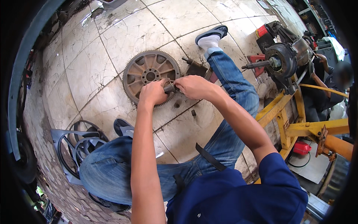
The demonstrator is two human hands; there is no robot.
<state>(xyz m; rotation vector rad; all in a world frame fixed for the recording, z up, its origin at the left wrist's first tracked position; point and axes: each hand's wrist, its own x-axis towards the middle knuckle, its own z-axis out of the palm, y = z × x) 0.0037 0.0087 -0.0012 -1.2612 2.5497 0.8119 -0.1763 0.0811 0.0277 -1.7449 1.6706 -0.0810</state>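
- Wheel (145, 77) with a toothed rim lies flat on the tiled floor (123, 30), away from the floor's left edge and in front of the seated person.
- The left hand (153, 92) is over the wheel's near right rim, its fingers wrapped around a small dark cylindrical part (169, 88).
- The right hand (194, 87) meets it from the right, thumb and fingertips drawn together at the part's upper end; whether they grip it I cannot tell.
- The cylindrical part is thus held up between both hands, above the wheel's right edge.
- Just beyond the right hand, a dark metal block (195, 70) rests on the floor beside the wheel.
- Two small dark pieces, one (177, 104) near the wheel's rim and one (193, 112) nearer the person, sit on the tiles.
- Toward the floor's left edge, a grey fan shroud (57, 136) lies by the person's left knee.
- Toward the right edge, a hub assembly (283, 59) stands by a yellow frame (317, 128), a co-worker's hand (321, 58) beside it.
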